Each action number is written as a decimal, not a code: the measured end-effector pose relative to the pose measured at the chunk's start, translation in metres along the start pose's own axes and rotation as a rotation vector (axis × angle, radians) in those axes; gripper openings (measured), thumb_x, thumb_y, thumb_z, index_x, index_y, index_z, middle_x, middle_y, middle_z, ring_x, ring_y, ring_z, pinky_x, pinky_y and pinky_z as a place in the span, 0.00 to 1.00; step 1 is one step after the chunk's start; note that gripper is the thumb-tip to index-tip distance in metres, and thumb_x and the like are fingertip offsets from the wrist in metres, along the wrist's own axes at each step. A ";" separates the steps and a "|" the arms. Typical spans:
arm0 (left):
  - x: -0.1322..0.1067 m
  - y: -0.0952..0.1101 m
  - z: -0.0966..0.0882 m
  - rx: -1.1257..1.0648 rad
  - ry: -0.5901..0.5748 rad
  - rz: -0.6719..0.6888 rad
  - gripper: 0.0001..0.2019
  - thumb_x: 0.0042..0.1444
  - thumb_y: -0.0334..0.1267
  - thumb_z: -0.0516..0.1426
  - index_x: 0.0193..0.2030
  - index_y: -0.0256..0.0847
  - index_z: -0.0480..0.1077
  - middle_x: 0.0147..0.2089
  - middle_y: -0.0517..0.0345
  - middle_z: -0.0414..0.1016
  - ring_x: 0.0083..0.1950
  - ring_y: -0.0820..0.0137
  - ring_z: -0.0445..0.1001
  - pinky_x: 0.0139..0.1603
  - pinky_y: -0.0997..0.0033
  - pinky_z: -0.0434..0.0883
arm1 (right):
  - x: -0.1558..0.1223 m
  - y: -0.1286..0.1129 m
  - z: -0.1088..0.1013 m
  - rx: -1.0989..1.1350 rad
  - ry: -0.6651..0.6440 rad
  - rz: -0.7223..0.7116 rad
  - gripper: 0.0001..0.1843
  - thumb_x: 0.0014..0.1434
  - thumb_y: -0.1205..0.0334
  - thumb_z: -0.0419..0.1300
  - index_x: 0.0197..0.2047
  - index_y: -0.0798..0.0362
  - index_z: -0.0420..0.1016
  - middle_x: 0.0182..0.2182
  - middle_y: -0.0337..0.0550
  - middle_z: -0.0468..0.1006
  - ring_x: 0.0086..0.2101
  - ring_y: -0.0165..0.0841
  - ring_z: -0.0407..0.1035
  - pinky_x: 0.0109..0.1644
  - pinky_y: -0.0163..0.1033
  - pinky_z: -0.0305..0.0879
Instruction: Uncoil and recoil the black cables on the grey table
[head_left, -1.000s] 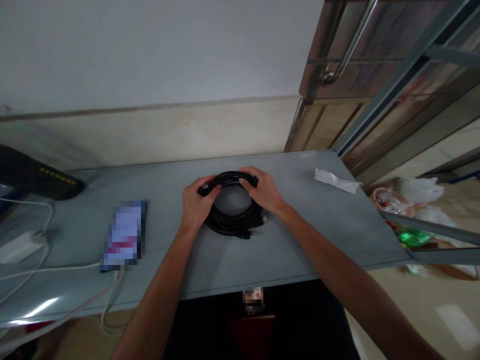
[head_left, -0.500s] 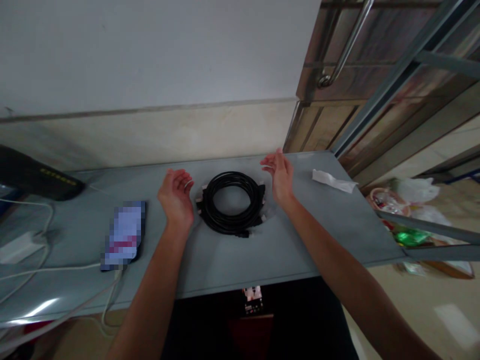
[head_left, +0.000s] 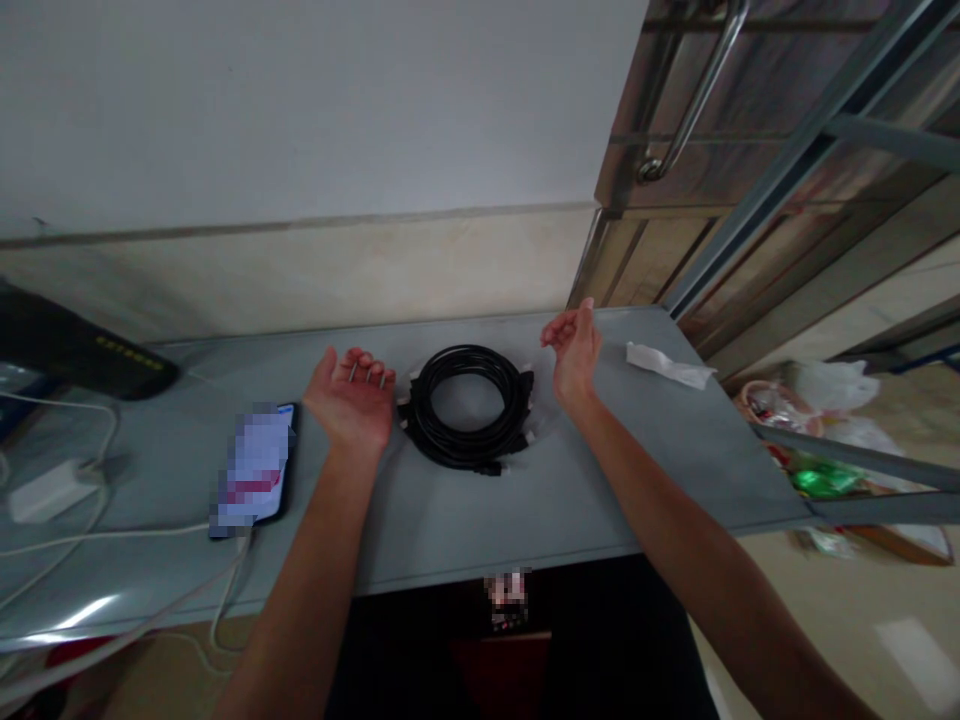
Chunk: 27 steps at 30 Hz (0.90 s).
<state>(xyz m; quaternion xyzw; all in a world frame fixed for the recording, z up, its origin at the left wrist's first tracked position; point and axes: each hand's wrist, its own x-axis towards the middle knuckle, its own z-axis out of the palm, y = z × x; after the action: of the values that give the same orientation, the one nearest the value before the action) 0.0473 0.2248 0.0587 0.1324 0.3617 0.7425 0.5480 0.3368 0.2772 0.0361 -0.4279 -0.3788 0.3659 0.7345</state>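
Note:
Coiled black cables (head_left: 466, 447) lie in a ring on the grey tabletop, with several connectors sticking out around the edge, some covered by clear caps. Left of the ring, my left hand (head_left: 352, 400) rests palm up, thumb out to the side and fingers loosely bent, holding nothing. On the opposite side is my right hand (head_left: 576, 355), turned sideways with the thumb raised and the fingers half curled; nothing shows in it. Both hands are apart from the coil.
A phone (head_left: 255, 470) with a white cable plugged in lies left of my left arm. Farther left are a white adapter (head_left: 54, 490) and a dark cylindrical object (head_left: 82, 345). A crumpled white strip (head_left: 670, 365) lies at right, near the metal frame (head_left: 772, 190).
My left hand has turned more palm up, its thumb swinging outward. My right hand has shifted slightly right, away from the coil. The cables stay in place.

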 end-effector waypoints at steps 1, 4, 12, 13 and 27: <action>0.000 0.000 0.000 -0.006 -0.002 -0.002 0.10 0.66 0.48 0.63 0.38 0.45 0.75 0.34 0.61 0.74 0.33 0.72 0.73 0.40 0.69 0.74 | 0.000 0.000 0.000 -0.007 0.004 0.001 0.40 0.71 0.17 0.49 0.27 0.45 0.66 0.23 0.36 0.69 0.25 0.32 0.68 0.31 0.39 0.68; -0.001 0.002 0.001 -0.015 0.001 -0.007 0.10 0.68 0.47 0.62 0.38 0.45 0.74 0.34 0.61 0.74 0.32 0.72 0.73 0.39 0.69 0.74 | 0.001 0.001 0.000 -0.017 0.011 -0.004 0.39 0.71 0.18 0.48 0.27 0.44 0.65 0.23 0.36 0.68 0.25 0.33 0.67 0.30 0.40 0.68; -0.001 0.002 0.001 -0.034 -0.023 -0.033 0.09 0.68 0.45 0.61 0.39 0.43 0.74 0.33 0.61 0.75 0.32 0.72 0.72 0.40 0.68 0.73 | 0.000 0.004 0.000 0.019 0.020 -0.029 0.37 0.73 0.23 0.53 0.27 0.45 0.66 0.22 0.35 0.69 0.24 0.32 0.65 0.28 0.38 0.65; 0.000 0.002 0.001 -0.033 -0.031 -0.034 0.10 0.68 0.45 0.61 0.39 0.43 0.74 0.33 0.61 0.75 0.32 0.72 0.72 0.40 0.68 0.73 | 0.000 0.004 0.000 0.016 0.021 -0.028 0.37 0.72 0.22 0.54 0.27 0.45 0.66 0.23 0.35 0.69 0.24 0.32 0.65 0.28 0.39 0.65; 0.000 0.001 0.002 -0.009 -0.048 -0.069 0.09 0.67 0.46 0.61 0.38 0.44 0.74 0.33 0.61 0.73 0.32 0.72 0.73 0.39 0.69 0.76 | 0.000 0.002 0.001 -0.028 0.022 -0.025 0.37 0.70 0.21 0.56 0.27 0.45 0.65 0.22 0.34 0.67 0.22 0.31 0.63 0.26 0.39 0.61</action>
<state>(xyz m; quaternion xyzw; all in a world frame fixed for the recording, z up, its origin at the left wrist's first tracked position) 0.0478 0.2254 0.0614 0.1354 0.3495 0.7212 0.5826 0.3349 0.2781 0.0346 -0.4374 -0.3814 0.3466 0.7370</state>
